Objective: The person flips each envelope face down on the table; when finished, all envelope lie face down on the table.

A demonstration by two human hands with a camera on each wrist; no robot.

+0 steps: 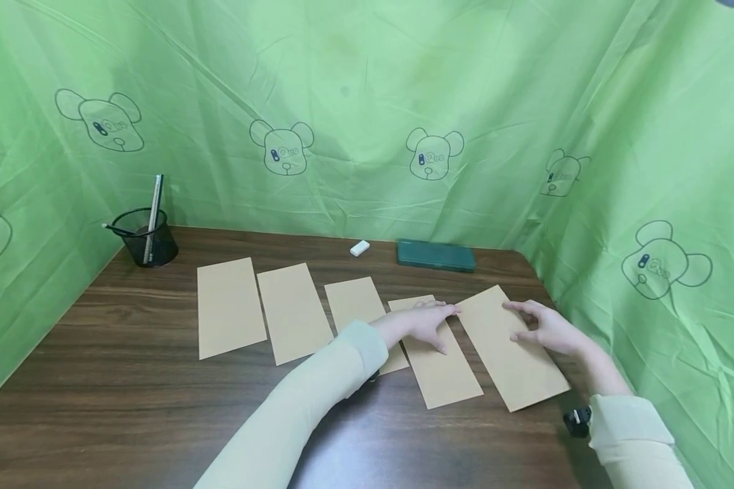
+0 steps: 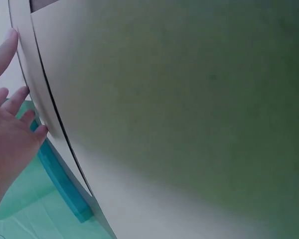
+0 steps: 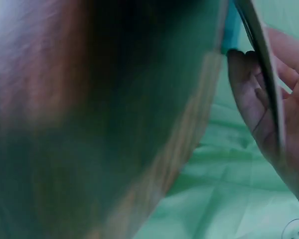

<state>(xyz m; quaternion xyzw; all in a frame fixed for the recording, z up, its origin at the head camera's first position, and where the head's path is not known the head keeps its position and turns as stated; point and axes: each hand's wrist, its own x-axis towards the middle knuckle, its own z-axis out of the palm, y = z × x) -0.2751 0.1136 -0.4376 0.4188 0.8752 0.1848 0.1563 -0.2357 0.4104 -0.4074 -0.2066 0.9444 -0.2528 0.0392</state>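
Several plain brown kraft-paper rectangles lie in a row across the table; whether they are sheets, envelopes or booklets I cannot tell. The rightmost kraft-paper rectangle (image 1: 504, 353) is gripped at its right edge by my right hand (image 1: 547, 328). Its edge passes between the fingers of that hand in the right wrist view. My left hand (image 1: 418, 322) reaches over the neighbouring kraft-paper rectangle (image 1: 443, 373), fingers spread, index fingertip at the upper left corner of the gripped one. My left forearm partly covers the middle kraft-paper rectangle (image 1: 355, 299).
Two more kraft-paper rectangles, one far left (image 1: 229, 309) and one beside it (image 1: 293, 312), lie on the dark wooden table (image 1: 128, 401). Behind stand a black mesh pen holder (image 1: 159, 248), a white eraser (image 1: 359, 248) and a teal case (image 1: 435, 255). Green curtains (image 1: 355, 102) enclose the table.
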